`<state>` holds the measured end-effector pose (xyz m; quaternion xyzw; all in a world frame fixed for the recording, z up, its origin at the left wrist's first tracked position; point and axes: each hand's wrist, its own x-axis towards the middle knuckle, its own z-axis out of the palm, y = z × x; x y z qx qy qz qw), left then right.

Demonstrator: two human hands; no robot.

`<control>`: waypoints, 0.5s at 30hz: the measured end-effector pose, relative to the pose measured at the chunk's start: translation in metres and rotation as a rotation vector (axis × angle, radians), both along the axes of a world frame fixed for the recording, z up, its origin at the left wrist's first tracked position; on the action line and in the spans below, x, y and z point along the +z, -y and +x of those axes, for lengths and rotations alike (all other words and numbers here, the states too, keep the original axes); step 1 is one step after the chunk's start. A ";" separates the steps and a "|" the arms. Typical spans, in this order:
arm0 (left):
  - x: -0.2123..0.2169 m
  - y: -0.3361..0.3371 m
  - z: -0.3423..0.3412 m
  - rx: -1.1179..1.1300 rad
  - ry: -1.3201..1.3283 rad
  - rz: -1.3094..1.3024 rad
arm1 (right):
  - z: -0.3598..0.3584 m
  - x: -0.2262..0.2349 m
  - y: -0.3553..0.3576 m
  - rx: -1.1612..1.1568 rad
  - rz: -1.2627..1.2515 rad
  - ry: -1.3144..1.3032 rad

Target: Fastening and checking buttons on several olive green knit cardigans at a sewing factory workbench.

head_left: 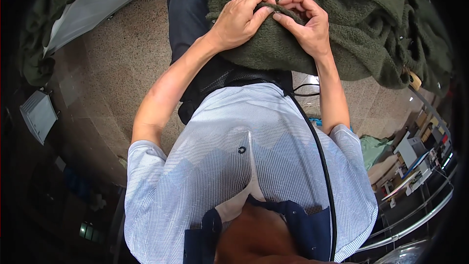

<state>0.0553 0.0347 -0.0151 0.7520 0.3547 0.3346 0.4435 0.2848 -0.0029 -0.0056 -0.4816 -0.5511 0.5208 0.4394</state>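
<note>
A dark green knitted garment [342, 44] lies in thick folds across my lap and spreads off to the right. My left hand [243, 18] pinches a folded edge of the knit between thumb and bent fingers. Close beside it, my right hand [309, 23] grips the same edge, its thumb tip nearly meeting the left thumb. Something small and dark sits at the edge between the thumbs, too small to make out. The fingertips are partly hidden behind the fabric.
Speckled floor tiles [127, 54] show at the left. A grey-white panel [112, 0] on casters stands at the upper left, more green knit [36, 54] beyond it. A black cable [320, 151] runs down my shirt. Cluttered metal racking [415, 166] is at the right, beside a pale green bag [373, 149].
</note>
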 end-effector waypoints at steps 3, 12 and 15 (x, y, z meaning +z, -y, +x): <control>0.002 -0.008 -0.006 -0.062 0.035 -0.168 | 0.003 -0.001 0.001 0.023 -0.004 -0.018; -0.002 -0.009 -0.004 0.004 0.087 -0.264 | -0.003 -0.001 0.004 -0.040 0.031 0.026; 0.000 -0.008 -0.006 0.034 0.070 -0.226 | -0.002 0.002 0.005 -0.037 -0.010 0.047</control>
